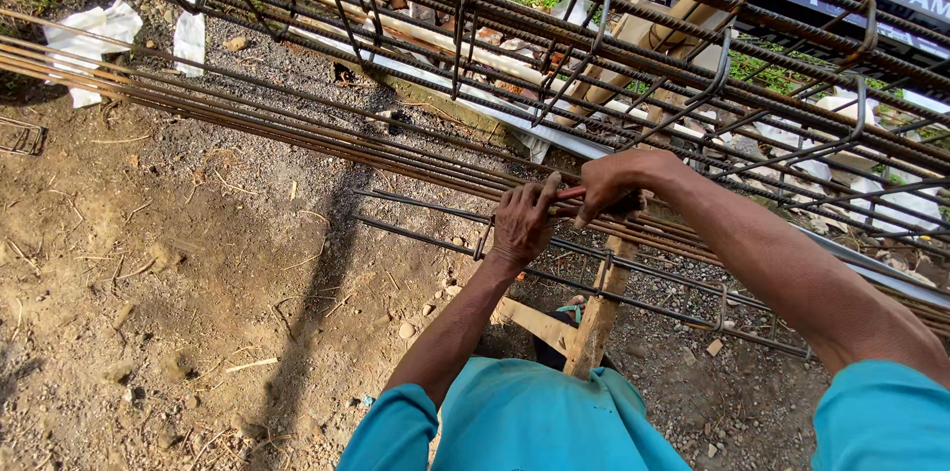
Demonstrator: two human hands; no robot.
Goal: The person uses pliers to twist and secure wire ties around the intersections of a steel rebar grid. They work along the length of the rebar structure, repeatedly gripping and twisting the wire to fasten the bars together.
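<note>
Head view: the left hand [522, 219] is closed around the upper bars of a rebar cage [594, 273] that lies roughly horizontal across the lower middle of the frame, fingers wrapped over the steel next to a bent stirrup [484, 236]. The right hand [618, 184] sits just beside it, touching or nearly touching the left fingers, and is clenched on a small dark tool or tie [623, 204] at the same upper bars; the object inside the fist is mostly hidden, so its kind cannot be told. Both forearms extend from turquoise sleeves [515, 422] at the bottom edge. The cage rests on a wooden trestle [597, 318], whose upright post stands directly below the hands, with a slanted brace running to the lower left. A bundle of long thin rods [247, 115] runs diagonally from the upper left toward the hands and passes just behind them. A 2nd, larger rebar cage [633, 26] with several stirrups spans the top of the frame, well above the hands. A bamboo pole [683, 11] leans behind it at the upper right. The ground [148, 313] is bare earth with gravel; white plastic scraps [89, 36] lie at the upper left.
</note>
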